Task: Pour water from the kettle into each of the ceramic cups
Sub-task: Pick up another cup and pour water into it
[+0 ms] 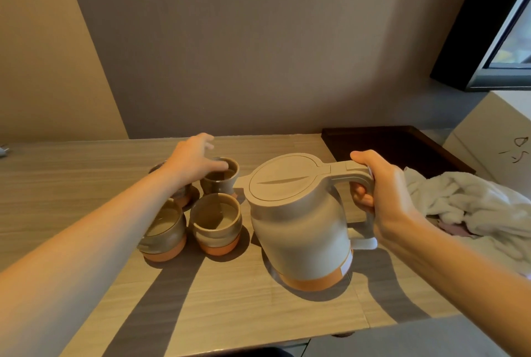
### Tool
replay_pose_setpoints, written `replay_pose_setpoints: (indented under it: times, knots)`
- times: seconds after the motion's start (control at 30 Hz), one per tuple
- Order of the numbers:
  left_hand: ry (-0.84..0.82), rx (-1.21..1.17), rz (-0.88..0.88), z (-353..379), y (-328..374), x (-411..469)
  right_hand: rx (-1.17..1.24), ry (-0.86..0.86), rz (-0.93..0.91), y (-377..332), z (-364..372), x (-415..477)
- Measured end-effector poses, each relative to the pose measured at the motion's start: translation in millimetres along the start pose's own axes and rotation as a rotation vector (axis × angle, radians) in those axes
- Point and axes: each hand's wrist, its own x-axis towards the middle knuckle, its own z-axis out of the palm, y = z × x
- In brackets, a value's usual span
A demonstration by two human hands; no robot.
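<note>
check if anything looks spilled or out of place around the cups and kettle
No spill shows on the table. The kettle stands upright with its lid shut, the right hand closed on its handle. The four ceramic cups stand upright in a cluster. The only untidy thing is a crumpled white towel beside the kettle, at the right.

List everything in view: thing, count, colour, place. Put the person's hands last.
ceramic cups: four, grey-brown glaze over orange bases, clustered left of centre on the table; one largely hidden behind the left hand.
kettle: one, grey with an orange base band, lid shut, right of the cups.
table: one, pale wood grain.
tray: one, dark, back right of the table.
towel: one, white, crumpled, far right.
left hand: fingers on the rim of the back right cup.
right hand: wrapped around the kettle handle.
</note>
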Motion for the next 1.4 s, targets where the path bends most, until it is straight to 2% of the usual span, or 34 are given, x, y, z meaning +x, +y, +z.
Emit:
replay_pose_setpoints:
  times: [0.1,0.17,0.37,0.6,0.8,0.97,1.2,1.4]
  knots:
    - [0.155,-0.027,0.039,-10.5,-15.9,-6.3,-0.024,0.003,-0.007,-0.8,1.3,-2.9]
    - [0.187,-0.022,-0.020,-14.0,-31.7,-7.5,-0.035,-0.002,-0.013,-1.5,2.3,-4.7]
    - [-0.032,-0.031,-0.373,-16.2,-77.3,-12.0,-0.047,-0.009,-0.015,-4.8,5.9,-7.5]
    - [0.004,-0.174,-0.441,-9.1,-87.9,-11.9,-0.071,-0.011,-0.021,-5.4,9.2,-7.9]
    - [0.072,-0.194,-0.396,-8.8,-81.2,-15.5,-0.087,-0.018,-0.031,-8.0,11.1,-11.9]
    - [0.197,-0.243,-0.319,-17.4,-78.2,-18.5,-0.098,-0.026,-0.033,-9.0,11.1,-19.9]
    - [0.401,-0.417,-0.199,-29.9,-53.2,-38.2,-0.104,-0.043,-0.046,-9.1,12.4,-32.5]
    - [0.452,-0.580,-0.104,-36.1,-27.8,-79.1,-0.094,-0.044,-0.038,-8.1,11.3,-45.6]
